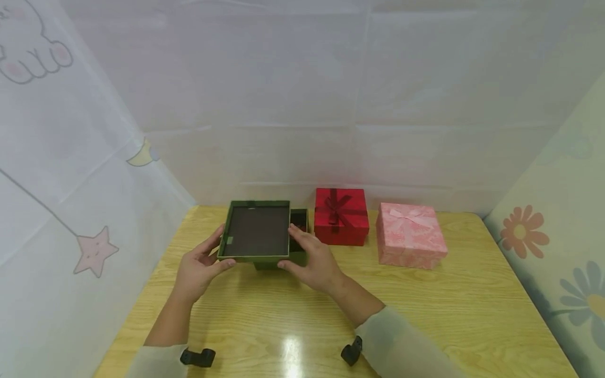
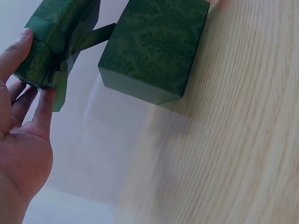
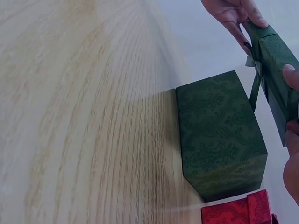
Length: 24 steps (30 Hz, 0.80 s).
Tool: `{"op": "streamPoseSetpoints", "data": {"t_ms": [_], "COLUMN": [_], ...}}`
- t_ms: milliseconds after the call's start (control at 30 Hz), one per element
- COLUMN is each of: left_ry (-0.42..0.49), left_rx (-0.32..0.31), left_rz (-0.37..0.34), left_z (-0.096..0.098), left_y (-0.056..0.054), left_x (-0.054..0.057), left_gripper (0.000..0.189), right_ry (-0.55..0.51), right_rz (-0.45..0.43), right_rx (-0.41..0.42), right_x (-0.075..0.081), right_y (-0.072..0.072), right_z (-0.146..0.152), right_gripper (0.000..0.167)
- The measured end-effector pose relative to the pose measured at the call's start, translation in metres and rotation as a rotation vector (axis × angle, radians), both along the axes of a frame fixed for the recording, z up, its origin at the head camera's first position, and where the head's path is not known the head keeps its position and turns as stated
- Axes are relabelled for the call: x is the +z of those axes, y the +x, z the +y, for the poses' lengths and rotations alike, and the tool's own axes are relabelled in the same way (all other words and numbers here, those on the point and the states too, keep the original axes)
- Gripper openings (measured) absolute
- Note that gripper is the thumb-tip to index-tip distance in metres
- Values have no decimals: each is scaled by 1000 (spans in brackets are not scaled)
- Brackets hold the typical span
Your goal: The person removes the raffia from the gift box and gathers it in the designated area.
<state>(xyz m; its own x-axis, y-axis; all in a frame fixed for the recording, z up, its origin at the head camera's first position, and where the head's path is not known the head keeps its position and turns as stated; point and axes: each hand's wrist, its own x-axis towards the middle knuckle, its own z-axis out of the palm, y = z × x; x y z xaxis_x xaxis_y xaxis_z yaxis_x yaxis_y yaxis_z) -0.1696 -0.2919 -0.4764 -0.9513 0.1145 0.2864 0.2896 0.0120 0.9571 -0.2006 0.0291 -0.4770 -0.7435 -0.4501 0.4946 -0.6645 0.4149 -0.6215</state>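
Note:
Both hands hold a green box lid above the table, its dark inside turned up towards the head camera. My left hand grips the lid's left side, thumb at the near corner and fingers beneath. On the right side, my right hand pinches the wall between thumb and fingers. A green ribbon hangs from the lid's underside in the left wrist view. Below and behind the lid stands the matching patterned green box, upright on the table. Its top is uncovered, and the lid hides most of its interior in the head view.
Right of the green box sits a red gift box with a dark bow. A pink gift box with a pink bow stands farther right. All rest on a wooden table, with a pale cloth backdrop behind and at both sides.

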Motion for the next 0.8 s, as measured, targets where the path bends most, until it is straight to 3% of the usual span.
{"op": "streamPoseSetpoints", "data": {"t_ms": [533, 667, 800], "left_ry": [-47, -28, -68], "left_rx": [54, 49, 78], "left_rz": [-27, -22, -19], "left_z": [-22, -29, -34], "left_y": [14, 16, 18], "left_x": [-3, -3, -3], "left_gripper": [84, 85, 83], "right_ry": [-17, -2, 1], "right_rz": [-50, -39, -23], "right_rx": [6, 7, 10], "right_x": [2, 2, 2], "right_y": [4, 5, 6], "right_z": [-22, -30, -36], "right_gripper": [83, 83, 82]}}
